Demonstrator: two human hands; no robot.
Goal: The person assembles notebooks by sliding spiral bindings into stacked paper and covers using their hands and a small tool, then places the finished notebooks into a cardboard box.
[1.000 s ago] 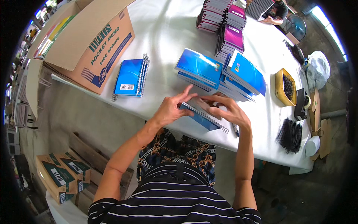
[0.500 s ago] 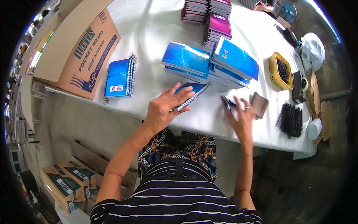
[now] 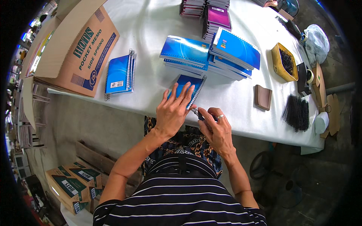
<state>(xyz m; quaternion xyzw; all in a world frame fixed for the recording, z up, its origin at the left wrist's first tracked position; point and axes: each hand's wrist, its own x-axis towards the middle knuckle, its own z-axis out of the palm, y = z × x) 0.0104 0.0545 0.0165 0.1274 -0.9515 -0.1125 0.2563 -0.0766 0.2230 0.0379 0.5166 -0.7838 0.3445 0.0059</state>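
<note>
Blue spiral notebook lies at the near edge of the white table, pressed flat under the spread left hand, while the right hand closes on small pliers at the wire's end, so crimping seems underway, needing a steady squeeze.

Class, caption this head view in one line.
Left hand presses a blue spiral notebook while right hand works pliers at its coil.

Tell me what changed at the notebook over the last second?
The right hand left the blue notebook, reached right along the table edge, and is back at the spiral's lower end gripping a small metal tool. The left hand stayed flat on the cover. The notebook stacks and brown pad did not move.
</note>
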